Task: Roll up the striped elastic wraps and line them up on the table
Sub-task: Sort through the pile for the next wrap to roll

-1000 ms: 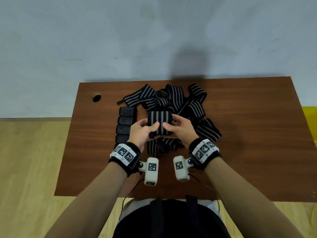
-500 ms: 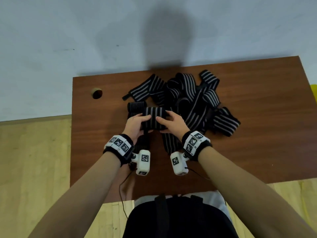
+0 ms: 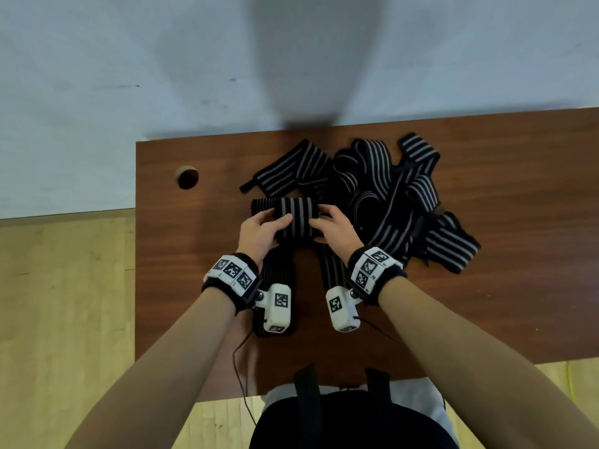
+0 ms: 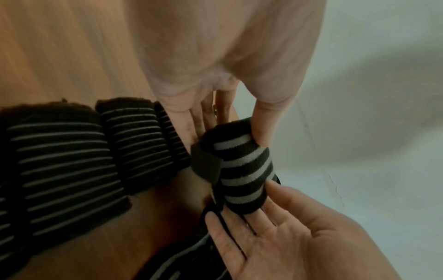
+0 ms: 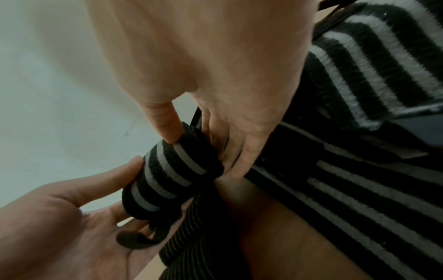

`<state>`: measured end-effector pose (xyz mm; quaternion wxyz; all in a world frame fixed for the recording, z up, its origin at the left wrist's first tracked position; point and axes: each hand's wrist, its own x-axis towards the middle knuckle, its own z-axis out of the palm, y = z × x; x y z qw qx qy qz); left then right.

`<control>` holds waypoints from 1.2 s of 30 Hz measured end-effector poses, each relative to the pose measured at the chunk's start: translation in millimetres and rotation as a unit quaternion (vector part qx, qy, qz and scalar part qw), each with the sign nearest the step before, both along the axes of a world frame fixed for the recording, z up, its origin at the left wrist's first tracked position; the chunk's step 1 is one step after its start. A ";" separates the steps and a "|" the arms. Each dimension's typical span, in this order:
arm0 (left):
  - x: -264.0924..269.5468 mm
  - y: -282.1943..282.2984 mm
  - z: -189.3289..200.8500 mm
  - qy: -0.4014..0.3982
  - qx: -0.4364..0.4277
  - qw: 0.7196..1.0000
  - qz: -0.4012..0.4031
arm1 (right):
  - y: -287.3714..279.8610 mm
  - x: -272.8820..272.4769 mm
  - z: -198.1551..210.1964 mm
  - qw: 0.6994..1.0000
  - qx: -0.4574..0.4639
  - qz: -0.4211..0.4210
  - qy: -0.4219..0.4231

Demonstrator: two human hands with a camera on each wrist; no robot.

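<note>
A rolled black wrap with grey stripes (image 3: 298, 222) is held over the table between both hands. My left hand (image 3: 275, 223) grips its left end, thumb on top and fingers behind. My right hand (image 3: 324, 222) pinches its right end. In the left wrist view the roll (image 4: 242, 170) sits between my left thumb and fingers, with a black tab end sticking out. The right wrist view shows the same roll (image 5: 175, 170) from the other side. A row of finished rolls (image 3: 278, 273) lies under my left wrist, and its far roll (image 3: 262, 205) is just left of the held one.
A tangled pile of unrolled striped wraps (image 3: 389, 189) covers the table's middle and right, right of my hands. A round cable hole (image 3: 187, 178) sits near the brown table's (image 3: 502, 222) far left corner. A pale wall rises behind the table.
Both hands have carried the roll left and away from me, from beside the pile to the far end of the row of finished rolls. The head view has tilted down.
</note>
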<state>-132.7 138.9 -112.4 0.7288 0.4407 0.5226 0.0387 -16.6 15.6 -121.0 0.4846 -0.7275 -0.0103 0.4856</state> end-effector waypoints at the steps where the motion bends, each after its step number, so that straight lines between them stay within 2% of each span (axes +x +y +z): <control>1: 2.0 1.0 -1.1 -0.001 0.001 1.000 0.003 | 0.6 2.2 -1.6 1.000 0.003 0.005 -0.006; 7: -8.2 29.4 0.5 -0.013 0.010 0.998 0.060 | 26.9 -1.6 0.3 0.996 0.058 0.052 -0.054; 9: -17.9 47.7 1.6 -0.015 0.014 0.996 0.086 | 44.4 -10.0 -0.5 0.988 0.044 0.100 -0.111; 11: -27.4 65.8 0.3 -0.011 0.019 0.994 0.112 | 60.6 -18.8 -2.8 0.967 0.023 0.174 -0.183; 15: -48.3 94.6 -17.9 0.004 0.000 0.989 0.148 | 72.7 -31.0 -4.1 0.905 0.027 0.311 -0.289; 19: -65.0 109.6 -35.9 0.038 0.009 0.979 0.199 | 76.7 -39.6 -10.5 0.806 0.010 0.442 -0.394; 22: -64.7 106.0 -43.2 0.057 0.031 0.986 0.152 | 84.5 -44.8 -21.5 0.736 -0.022 0.526 -0.424; 24: -63.6 100.9 -49.1 0.064 0.037 0.989 0.131 | 87.1 -46.4 -28.3 0.710 -0.051 0.558 -0.427; 28: -58.2 94.5 -50.4 0.077 0.123 0.987 0.069 | 83.1 -48.4 -32.7 0.703 -0.071 0.548 -0.448; 32: -54.9 94.9 -51.1 0.099 0.201 0.973 -0.052 | 75.4 -47.1 -32.7 0.713 -0.073 0.534 -0.448; 34: -57.3 94.5 -54.8 0.123 0.259 0.953 -0.096 | 72.0 -47.4 -34.3 0.710 -0.076 0.537 -0.448; 36: -58.0 88.4 -55.0 0.140 0.319 0.932 -0.096 | 70.1 -47.7 -35.9 0.704 -0.079 0.542 -0.451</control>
